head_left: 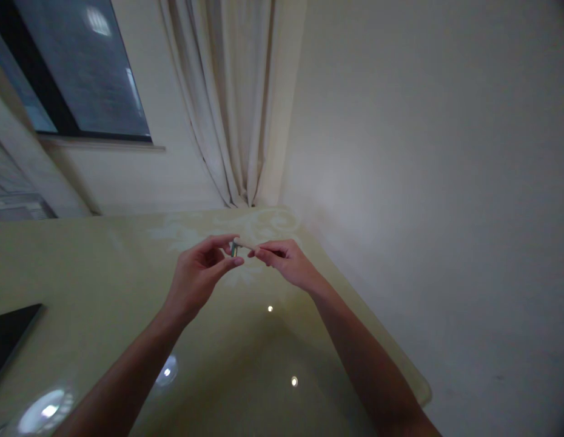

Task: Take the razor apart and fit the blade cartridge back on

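Above the table, my left hand (pixel 202 267) pinches a small upright piece with green and yellowish stripes (pixel 234 248) between thumb and fingertips. My right hand (pixel 282 258) is closed on the end of a thin pale stick-like piece (pixel 245 244), which reaches left to the striped piece. The two pieces meet between the hands; whether they are joined, I cannot tell. They are too small and blurred for their kind to be made out. Both forearms come in from the bottom of the view.
A glossy pale-green table (pixel 127 291) with light reflections lies under my hands. A dark flat object (pixel 11 337) is at its left edge. Beyond stand a beige curtain (pixel 236 103) and a window (pixel 95 73). A plain wall (pixel 423 152) runs along the right.
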